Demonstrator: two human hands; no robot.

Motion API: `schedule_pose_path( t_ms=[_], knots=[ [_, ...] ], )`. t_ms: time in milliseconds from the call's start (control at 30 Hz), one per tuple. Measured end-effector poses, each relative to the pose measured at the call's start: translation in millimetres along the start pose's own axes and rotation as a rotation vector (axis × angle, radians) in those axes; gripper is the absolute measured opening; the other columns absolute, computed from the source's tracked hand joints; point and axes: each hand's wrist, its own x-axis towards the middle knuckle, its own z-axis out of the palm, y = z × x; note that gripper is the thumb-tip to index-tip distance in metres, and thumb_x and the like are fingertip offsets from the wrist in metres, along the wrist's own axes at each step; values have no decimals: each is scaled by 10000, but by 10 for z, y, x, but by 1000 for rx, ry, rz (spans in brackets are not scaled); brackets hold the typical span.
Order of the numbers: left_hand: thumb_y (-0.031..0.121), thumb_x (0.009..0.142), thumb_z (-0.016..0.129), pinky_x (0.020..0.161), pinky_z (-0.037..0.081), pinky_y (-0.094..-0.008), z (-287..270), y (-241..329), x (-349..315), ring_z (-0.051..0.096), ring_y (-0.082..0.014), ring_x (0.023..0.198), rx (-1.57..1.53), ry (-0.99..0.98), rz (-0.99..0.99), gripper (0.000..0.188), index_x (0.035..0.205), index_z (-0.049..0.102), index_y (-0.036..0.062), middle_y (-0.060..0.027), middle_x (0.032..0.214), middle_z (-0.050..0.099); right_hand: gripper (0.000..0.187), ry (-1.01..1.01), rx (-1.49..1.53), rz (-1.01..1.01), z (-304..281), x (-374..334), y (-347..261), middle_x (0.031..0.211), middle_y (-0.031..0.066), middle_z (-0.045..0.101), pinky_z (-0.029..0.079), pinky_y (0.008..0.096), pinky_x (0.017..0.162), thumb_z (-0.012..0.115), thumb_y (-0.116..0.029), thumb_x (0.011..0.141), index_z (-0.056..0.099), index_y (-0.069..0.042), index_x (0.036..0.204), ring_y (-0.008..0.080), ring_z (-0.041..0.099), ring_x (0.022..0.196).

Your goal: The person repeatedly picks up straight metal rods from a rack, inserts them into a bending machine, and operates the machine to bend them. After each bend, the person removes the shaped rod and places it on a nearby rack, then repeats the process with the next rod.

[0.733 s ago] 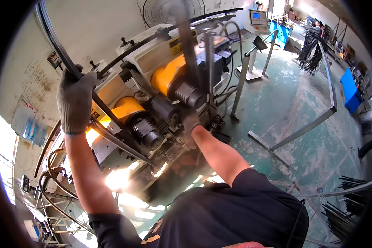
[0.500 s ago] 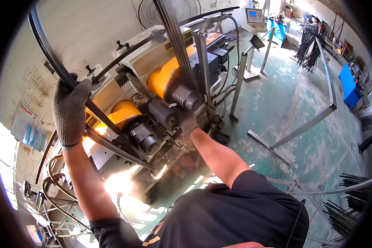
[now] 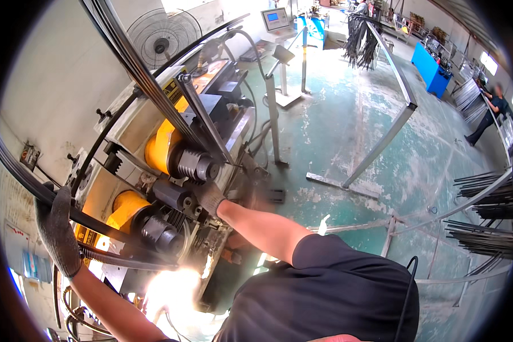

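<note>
My left hand (image 3: 57,231), in a grey knitted glove, is closed around a bundle of long dark metal bars (image 3: 18,166). These bars slope down to the right, across the front of a machine with two yellow heads (image 3: 157,151). My right hand (image 3: 211,198), also gloved, reaches in beside a dark cylinder (image 3: 171,195) between the heads; its fingers are hidden and blurred. A thick ribbed metal screw (image 3: 196,165) sticks out of the upper head, a similar one (image 3: 161,235) out of the lower. Another bundle of long bars (image 3: 130,54) slants down to the upper head.
A spring-wrapped rod (image 3: 202,117) rises beside the upper head. Behind stand a fan (image 3: 161,45) and a control box with a screen (image 3: 275,19). A metal frame (image 3: 382,145) stands on the green floor, dark rods (image 3: 481,236) lie at right, and another person (image 3: 494,108) is far right.
The whole view has swung, so the machine and both bar bundles sit further left. My left hand keeps its hold on the bars; my right hand stays at the middle of the machine.
</note>
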Motion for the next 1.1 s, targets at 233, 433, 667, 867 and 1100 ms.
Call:
schedule_pose_path(
  t_ms=[233,433,667,867,1100],
  knots=[
    [227,929,734,846,485,-288,-33,-87,35,599,-140,871,35,9,-29,372,1180,613,-19,-43,963,626,385,-10,-37,-127,-73,-176,-200,861,120,726,522,331,633,730,-280,893,698,35,1114,160,665,679],
    [242,916,751,856,486,-291,-80,13,-2,606,-141,884,97,50,-39,428,1215,614,-31,-56,966,650,382,-77,-99,-97,-51,-215,-251,819,132,722,520,340,645,704,-326,906,720,12,1083,178,670,666],
    [223,915,738,838,486,-289,-19,4,-27,603,-140,855,22,68,-51,421,1216,611,-42,-56,938,650,402,-23,-106,-84,-60,-257,-313,936,169,727,539,355,747,707,-333,901,715,18,1097,198,695,818],
    [254,944,683,837,488,-303,-29,28,-5,616,-171,845,179,40,31,335,1059,677,-61,-60,873,660,243,-1,-143,-217,7,84,101,1035,121,726,557,349,760,627,-199,936,722,-29,1081,206,698,888],
    [67,938,654,902,582,-341,-652,-220,12,747,-252,995,595,-82,322,359,1296,677,82,-141,1134,749,173,-213,118,74,-48,133,589,903,117,724,520,332,651,634,-129,898,741,-17,976,189,678,768]
  ],
)
